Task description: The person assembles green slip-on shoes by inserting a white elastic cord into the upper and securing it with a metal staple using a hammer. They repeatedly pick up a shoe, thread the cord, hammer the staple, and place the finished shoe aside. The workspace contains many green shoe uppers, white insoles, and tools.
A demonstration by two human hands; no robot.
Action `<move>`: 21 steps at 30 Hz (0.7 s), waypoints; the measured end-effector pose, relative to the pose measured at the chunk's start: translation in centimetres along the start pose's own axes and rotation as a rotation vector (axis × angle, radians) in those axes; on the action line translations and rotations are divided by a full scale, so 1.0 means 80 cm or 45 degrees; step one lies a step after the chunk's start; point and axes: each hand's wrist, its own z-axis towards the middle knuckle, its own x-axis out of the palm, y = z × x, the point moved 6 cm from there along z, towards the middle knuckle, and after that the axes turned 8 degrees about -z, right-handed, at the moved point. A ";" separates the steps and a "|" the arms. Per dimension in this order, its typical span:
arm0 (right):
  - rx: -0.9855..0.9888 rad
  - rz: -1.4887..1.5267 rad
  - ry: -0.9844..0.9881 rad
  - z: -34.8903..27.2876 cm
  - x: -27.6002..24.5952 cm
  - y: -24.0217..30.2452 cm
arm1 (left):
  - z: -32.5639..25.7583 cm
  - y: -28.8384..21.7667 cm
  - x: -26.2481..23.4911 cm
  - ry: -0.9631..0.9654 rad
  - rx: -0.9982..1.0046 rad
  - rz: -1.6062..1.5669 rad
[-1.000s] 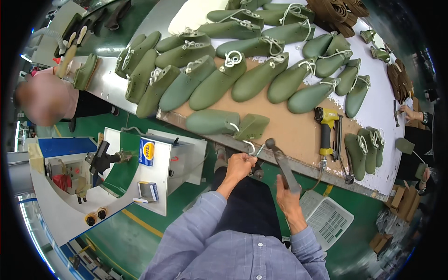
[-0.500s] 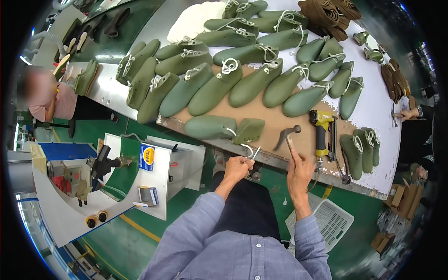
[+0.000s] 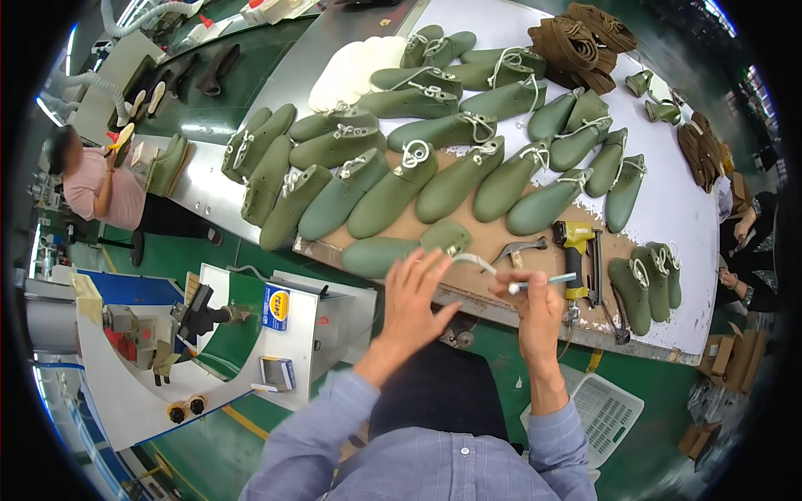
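My left hand (image 3: 411, 302) is open, its fingers spread over the near edge of the bench beside a green shoe last (image 3: 378, 255) lying on its side. The last's raised heel part (image 3: 447, 237) shows past my fingertips. A white cord (image 3: 474, 260) runs from it toward my right hand (image 3: 539, 317). That hand is closed on a thin pale-blue stick (image 3: 558, 278) with a white end, pen-like in shape. Just beyond, a hammer (image 3: 524, 246) lies on the brown board, its handle partly hidden behind my right fingers.
Several green lasts with cord loops (image 3: 388, 194) fill the bench. A yellow-black nail gun (image 3: 576, 250) lies right of the hammer. A white basket (image 3: 616, 417) stands on the floor, a white machine (image 3: 234, 367) at left. Another person (image 3: 104, 188) works far left; another's hands (image 3: 739, 284) show at right.
My right hand has let go of the hammer, which now lies on the board, and holds the pale-blue stick. My left hand has opened from its pinch on the cord.
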 end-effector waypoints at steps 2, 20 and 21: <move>-0.193 -0.107 0.036 0.016 0.035 0.046 | 0.022 0.036 0.010 0.079 -0.064 0.175; -0.935 -1.339 0.128 0.066 0.133 0.061 | 0.021 0.180 0.004 0.334 0.019 -0.056; -0.873 -1.408 0.199 0.070 0.148 0.038 | 0.021 0.181 0.006 0.334 0.003 -0.068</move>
